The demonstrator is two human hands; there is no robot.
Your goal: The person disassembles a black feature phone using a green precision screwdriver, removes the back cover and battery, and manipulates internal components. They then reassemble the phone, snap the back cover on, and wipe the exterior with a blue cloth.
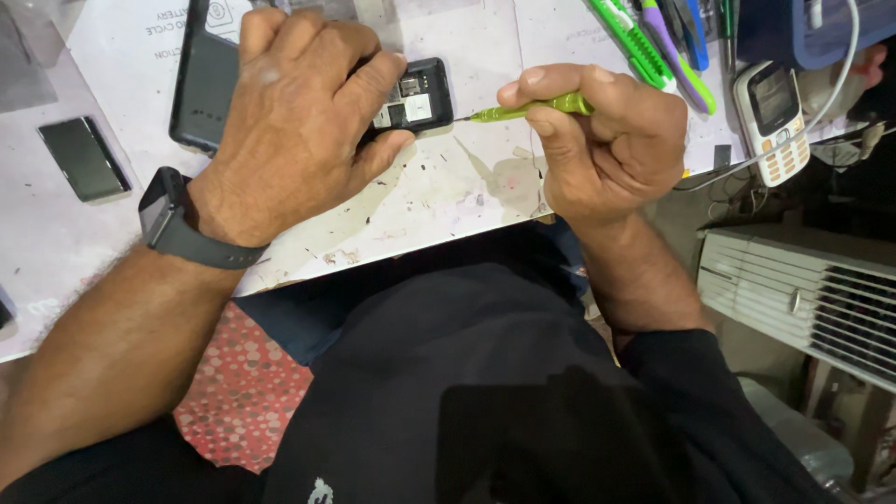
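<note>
My left hand [294, 112] presses down on a small black phone [422, 93] with its back cover off, its innards showing. The phone lies on a stained white worktop [448, 187]. My right hand [607, 140] grips a thin green screwdriver [532, 108]. Its metal tip points left and touches the phone's right edge. A dark smartwatch [163, 217] sits on my left wrist.
A larger black phone [201, 84] lies under my left hand's far side. A dark flat slab [84, 157] rests at the left. A white keypad phone [773, 121], green and purple tools [653, 47] and a white cable [821, 112] lie at the right. A white fan grille [803, 299] stands below right.
</note>
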